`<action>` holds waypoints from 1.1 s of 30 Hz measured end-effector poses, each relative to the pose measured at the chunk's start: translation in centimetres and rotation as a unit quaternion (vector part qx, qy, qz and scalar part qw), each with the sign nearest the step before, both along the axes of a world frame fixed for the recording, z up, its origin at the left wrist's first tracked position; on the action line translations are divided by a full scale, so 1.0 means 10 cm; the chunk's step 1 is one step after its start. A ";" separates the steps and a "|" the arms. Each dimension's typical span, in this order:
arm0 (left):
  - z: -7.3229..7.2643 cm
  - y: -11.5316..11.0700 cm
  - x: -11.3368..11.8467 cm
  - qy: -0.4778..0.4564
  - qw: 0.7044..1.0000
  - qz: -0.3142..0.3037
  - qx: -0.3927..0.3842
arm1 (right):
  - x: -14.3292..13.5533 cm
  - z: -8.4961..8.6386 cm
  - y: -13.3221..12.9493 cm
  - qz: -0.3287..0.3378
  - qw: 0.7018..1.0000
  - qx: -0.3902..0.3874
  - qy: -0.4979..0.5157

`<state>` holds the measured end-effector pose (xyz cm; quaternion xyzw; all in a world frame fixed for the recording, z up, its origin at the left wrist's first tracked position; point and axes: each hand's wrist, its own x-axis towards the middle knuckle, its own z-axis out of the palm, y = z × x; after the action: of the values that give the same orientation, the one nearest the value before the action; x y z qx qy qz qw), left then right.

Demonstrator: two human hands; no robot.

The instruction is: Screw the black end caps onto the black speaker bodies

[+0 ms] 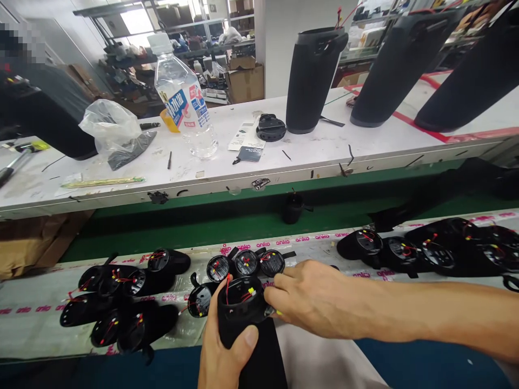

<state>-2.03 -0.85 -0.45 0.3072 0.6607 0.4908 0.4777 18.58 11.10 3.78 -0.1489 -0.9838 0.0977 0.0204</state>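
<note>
A black fabric-covered cylinder (259,346) stands upright at the bottom centre, its open top showing red wires and a yellow-white connector. My left hand (227,351) is wrapped round its left side, with the thumb across the front. At the right of its rim, my right hand (300,294) has its fingers bent around a small tool with a yellow part, mostly hidden by the fingers. Just behind the held cylinder are several similar black cylinders (246,263) with red wires in their tops.
On the white bench (227,162) are a plastic bottle (184,102), a clear bag (109,124), a round black part (271,127) and tall black cylinders (310,81). More cylinders lie lower left (138,324) and right (401,251). A box (245,84) sits behind.
</note>
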 end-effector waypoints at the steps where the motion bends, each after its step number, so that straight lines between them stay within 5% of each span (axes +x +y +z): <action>1: 0.01 0.00 0.00 0.003 1.000 -0.001 0.002 | 0.01 0.00 -0.01 0.000 1.000 0.000 0.002; 11: -0.07 -0.03 0.00 0.111 0.994 0.016 0.008 | 0.04 -0.03 -0.02 0.001 0.999 0.029 0.013; 33: 0.13 0.02 0.14 0.127 0.988 0.088 -0.012 | -0.02 -0.11 -0.07 0.013 0.980 0.181 0.087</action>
<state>-0.60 -0.67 0.82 0.3017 0.7467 0.4796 0.3484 18.42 10.45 2.71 -0.1205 -0.9816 -0.0686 0.1313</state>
